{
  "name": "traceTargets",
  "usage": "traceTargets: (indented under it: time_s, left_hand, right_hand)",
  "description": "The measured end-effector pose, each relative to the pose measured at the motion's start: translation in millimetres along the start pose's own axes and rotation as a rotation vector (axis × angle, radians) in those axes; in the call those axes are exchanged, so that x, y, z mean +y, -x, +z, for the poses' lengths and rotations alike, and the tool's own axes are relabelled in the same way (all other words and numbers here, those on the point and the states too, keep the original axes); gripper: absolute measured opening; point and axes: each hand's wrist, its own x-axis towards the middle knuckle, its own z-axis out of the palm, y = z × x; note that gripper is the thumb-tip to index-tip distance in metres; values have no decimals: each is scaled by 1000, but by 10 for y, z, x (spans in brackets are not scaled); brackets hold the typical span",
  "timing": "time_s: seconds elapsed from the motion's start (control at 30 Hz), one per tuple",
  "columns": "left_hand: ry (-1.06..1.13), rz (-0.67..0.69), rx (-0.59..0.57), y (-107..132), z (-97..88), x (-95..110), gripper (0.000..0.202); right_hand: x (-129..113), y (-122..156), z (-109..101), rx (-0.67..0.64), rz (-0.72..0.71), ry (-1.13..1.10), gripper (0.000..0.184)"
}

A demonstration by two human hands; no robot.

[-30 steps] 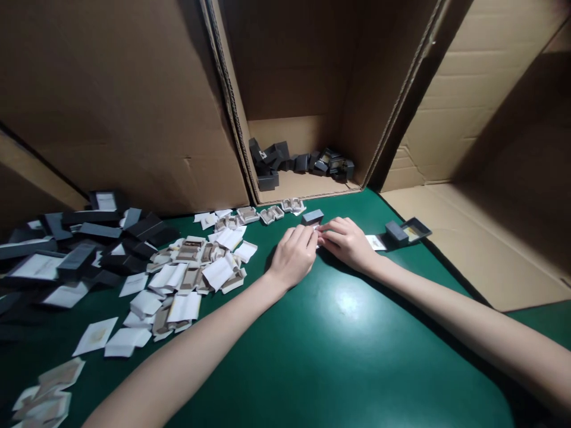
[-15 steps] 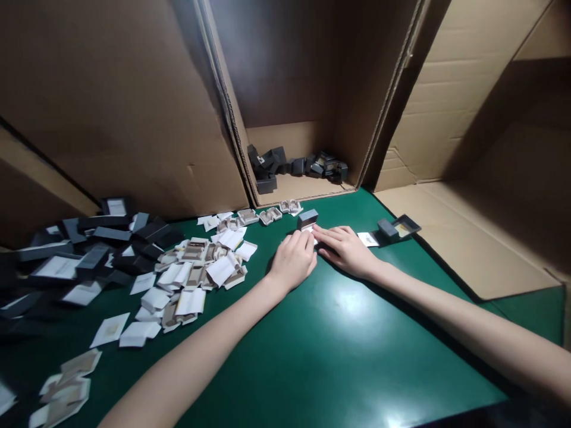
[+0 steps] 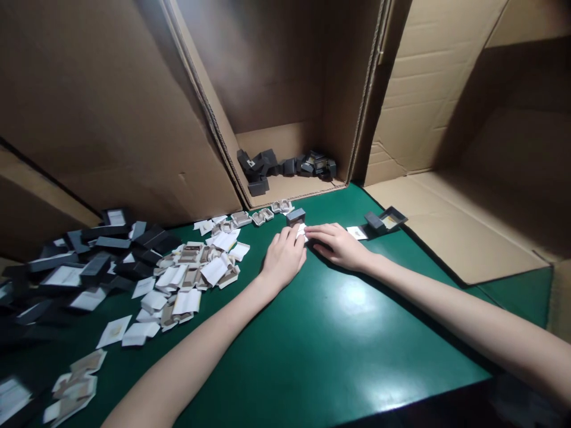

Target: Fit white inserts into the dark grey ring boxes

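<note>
Left hand (image 3: 283, 258): fingers together, pinching card (image 3: 302, 232) beside box (image 3: 295, 216).
Right hand (image 3: 336, 245): likewise, card's other edge.
Risk: possibly creased card, shoved box, from hard squeezing.

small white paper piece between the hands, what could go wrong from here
The small white folded paper piece is mostly hidden under the fingertips of the left hand and right hand; it may crease or slip.
The small grey box sits just beyond the fingers and could get nudged away.
The pile of white paper inserts lies left of the left hand; a sweep might scatter it.
</note>
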Motion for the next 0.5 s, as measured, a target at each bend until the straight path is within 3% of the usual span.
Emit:
traceTargets:
  time_s: [0.23, 0.5]
  left_hand:
    - [-41, -46, -75, -12, -33, 31, 38]
    - [-42, -25, -18, 8, -53, 1, 36]
  right_hand:
    - [-10, -18, -13, -26, -3, -14, 36]
    - [-3, -12, 6, -16, 1, -30, 36]
